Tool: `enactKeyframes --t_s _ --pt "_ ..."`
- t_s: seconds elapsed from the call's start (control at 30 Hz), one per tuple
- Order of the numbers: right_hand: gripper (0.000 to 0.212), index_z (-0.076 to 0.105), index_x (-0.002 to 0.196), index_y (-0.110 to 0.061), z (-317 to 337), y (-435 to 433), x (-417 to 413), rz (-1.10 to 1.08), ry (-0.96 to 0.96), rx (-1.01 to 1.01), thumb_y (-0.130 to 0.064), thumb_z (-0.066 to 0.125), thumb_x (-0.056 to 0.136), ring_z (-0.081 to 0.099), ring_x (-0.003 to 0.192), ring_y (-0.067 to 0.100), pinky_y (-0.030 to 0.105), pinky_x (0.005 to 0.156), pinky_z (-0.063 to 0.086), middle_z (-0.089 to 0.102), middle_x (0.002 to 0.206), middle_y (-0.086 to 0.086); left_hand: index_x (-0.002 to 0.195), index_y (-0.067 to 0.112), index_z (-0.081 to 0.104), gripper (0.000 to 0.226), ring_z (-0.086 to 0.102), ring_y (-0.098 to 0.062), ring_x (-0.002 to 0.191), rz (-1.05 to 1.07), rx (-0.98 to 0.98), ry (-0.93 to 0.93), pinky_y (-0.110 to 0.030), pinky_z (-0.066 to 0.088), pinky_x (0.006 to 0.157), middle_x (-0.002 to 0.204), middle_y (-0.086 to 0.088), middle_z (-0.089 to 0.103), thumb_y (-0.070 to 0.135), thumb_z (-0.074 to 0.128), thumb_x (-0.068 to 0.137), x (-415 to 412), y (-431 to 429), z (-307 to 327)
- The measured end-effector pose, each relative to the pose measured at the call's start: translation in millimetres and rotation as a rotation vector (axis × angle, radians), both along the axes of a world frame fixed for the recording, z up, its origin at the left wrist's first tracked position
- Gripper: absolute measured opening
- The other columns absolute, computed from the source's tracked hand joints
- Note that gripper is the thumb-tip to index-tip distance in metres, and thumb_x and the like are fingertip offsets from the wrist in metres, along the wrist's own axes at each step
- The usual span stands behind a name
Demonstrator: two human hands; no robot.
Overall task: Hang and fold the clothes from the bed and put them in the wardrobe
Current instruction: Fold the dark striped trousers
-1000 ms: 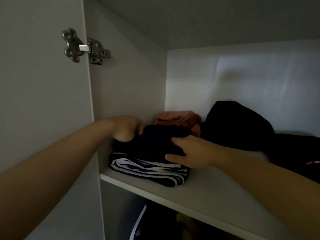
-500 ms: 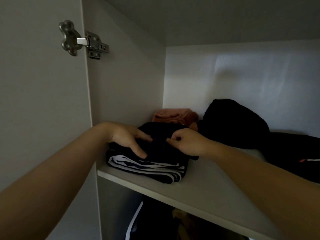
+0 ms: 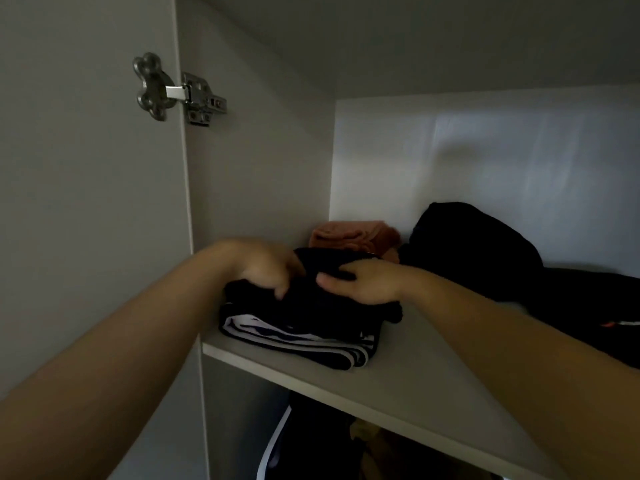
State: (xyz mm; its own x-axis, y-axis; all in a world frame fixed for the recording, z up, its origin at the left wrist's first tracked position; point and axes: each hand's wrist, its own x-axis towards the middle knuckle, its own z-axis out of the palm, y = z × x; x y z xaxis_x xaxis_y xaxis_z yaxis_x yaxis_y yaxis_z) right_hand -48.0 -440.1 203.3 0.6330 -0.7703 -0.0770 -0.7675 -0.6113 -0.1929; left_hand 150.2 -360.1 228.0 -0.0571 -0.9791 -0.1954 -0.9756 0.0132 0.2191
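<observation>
hands bunch the black top layer on the wardrobe shelf

both hands sit closer together than half a second ago, near the middle of the frame, on the folded black garment (image 3: 311, 299) that tops the pile. a second ago the right hand lay flatter at the pile's front right edge; it now sits further in and higher. the left hand (image 3: 266, 268) has its fingers curled down into the cloth at the pile's left side, and the right hand (image 3: 363, 282) pinches a ridge of the same cloth, thumb forward and fingers closed over it. the cloth between them looks more humped than before, so my judgement is that the person is tidying or squaring the top piece rather than letting go, and this garment is as good as stored.

counted: two hands; one shelf (image 3: 398, 372) across the lower centre; one striped black-and-white garment (image 3: 298, 344) under the black one, touching it, making a pile of two; one orange-brown folded item (image 3: 353, 233) just behind the pile, against the back wall; one loose dark heap (image 3: 485, 247) at centre right, spreading to the right edge; one metal hinge (image 3: 180, 91) in the upper left. more dark clothing shows below the shelf, too dim to count.
</observation>
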Motion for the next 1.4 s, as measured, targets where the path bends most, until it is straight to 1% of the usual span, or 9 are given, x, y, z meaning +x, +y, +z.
enactKeyframes --t_s 0.1,0.23,0.33,0.43,0.57,0.77,1.17,1.27,1.4 --pt "0.102 0.060 0.134 -0.019 -8.1 -31.1 11.2 -0.119 -0.060 -0.209 -0.085 0.002 0.084 0.046 0.134 0.034 0.047 0.112 0.033 0.055 0.142 0.011 0.127 0.011 0.067 0.038 0.060 -0.025 0.117 0.163 -0.340 0.040 -0.031 0.046 0.099 0.132 -0.009 0.064 0.007 0.050 0.092 -16.3 -31.6 0.5" --pt "0.119 0.012 0.159 -0.038 -44.0 -40.8 19.1 -0.117 0.065 -0.085 -0.104 0.001 0.060 -0.001 0.153 0.035 0.058 0.121 0.003 0.008 0.168 0.003 0.115 0.003 0.070 0.029 0.059 -0.019 0.084 0.255 -0.379 0.319 -0.029 0.047 0.070 0.119 -0.010 0.067 0.018 0.050 0.100 -22.5 -54.9 -8.3" --pt "0.129 0.003 0.160 -0.036 -42.5 -34.0 14.5 -0.030 0.059 -0.015 -0.106 0.004 0.052 -0.008 0.154 0.030 0.053 0.122 -0.007 0.002 0.169 0.001 0.127 0.013 0.067 0.044 0.060 -0.023 0.113 0.255 -0.282 0.151 -0.028 0.043 0.093 0.137 -0.008 0.061 0.045 0.051 0.101 -7.3 -64.3 -11.0" --pt "0.103 0.000 0.161 -0.030 -22.9 -14.3 6.7 -0.007 0.118 0.041 -0.091 0.023 0.080 -0.010 0.153 0.033 0.047 0.122 -0.007 -0.002 0.168 0.005 0.159 0.027 0.023 0.070 0.022 -0.022 0.151 0.075 0.106 -0.211 -0.035 0.016 0.120 0.167 0.001 0.017 0.062 0.038 0.100 3.5 -65.5 -22.7" --pt "0.091 -0.005 0.160 -0.029 -16.7 -10.1 1.3 -0.015 0.138 0.069 -0.077 0.031 0.092 -0.014 0.153 0.031 0.044 0.122 -0.008 -0.009 0.168 0.005 0.159 0.027 -0.012 0.081 0.001 -0.026 0.155 -0.001 0.189 -0.350 -0.043 0.007 0.123 0.167 0.001 -0.014 0.064 0.031 0.100 14.3 -68.7 -38.1" --pt "0.106 0.004 0.160 -0.037 -47.5 -28.2 6.5 -0.127 -0.028 0.056 -0.097 0.021 0.074 -0.019 0.152 0.031 0.060 0.121 -0.002 -0.009 0.168 -0.001 0.160 0.035 0.004 0.104 -0.004 -0.020 0.155 0.134 -0.080 -0.072 -0.045 0.002 0.125 0.168 0.006 -0.002 0.091 0.016 0.072 19.1 -43.1 -77.0" --pt "0.072 0.014 0.160 -0.011 -66.9 -15.0 9.7 -0.147 -0.063 -0.126 -0.056 0.010 0.103 -0.005 0.154 0.028 0.054 0.123 0.004 0.001 0.168 0.008 0.160 0.032 -0.002 0.064 0.000 -0.030 0.155 0.246 -0.123 -0.153 -0.050 0.012 0.124 0.168 -0.006 -0.005 0.056 0.003 0.100 25.1 -23.2 -92.9" --pt "0.069 0.017 0.159 -0.009 -62.0 -7.8 6.5 -0.185 -0.109 -0.147 -0.052 0.011 0.106 -0.003 0.154 0.028 0.053 0.124 0.004 0.003 0.168 0.009 0.161 0.026 0.012 0.089 0.014 -0.031 0.153 0.242 -0.165 -0.218 -0.047 0.018 0.123 0.168 -0.008 0.007 0.078 0.001 0.089 25.3 -22.6 -86.1" --pt "0.060 0.039 0.146 -0.001 -51.8 16.1 2.8 -0.196 -0.294 -0.233 -0.042 0.018 0.109 0.016 0.152 0.033 0.049 0.122 0.018 0.024 0.162 0.016 0.148 0.014 0.039 0.061 0.047 -0.032 0.131 0.200 -0.478 -0.024 -0.044 0.037 0.110 0.148 -0.015 0.046 0.054 0.023 0.105 10.2 -4.4 -64.4"
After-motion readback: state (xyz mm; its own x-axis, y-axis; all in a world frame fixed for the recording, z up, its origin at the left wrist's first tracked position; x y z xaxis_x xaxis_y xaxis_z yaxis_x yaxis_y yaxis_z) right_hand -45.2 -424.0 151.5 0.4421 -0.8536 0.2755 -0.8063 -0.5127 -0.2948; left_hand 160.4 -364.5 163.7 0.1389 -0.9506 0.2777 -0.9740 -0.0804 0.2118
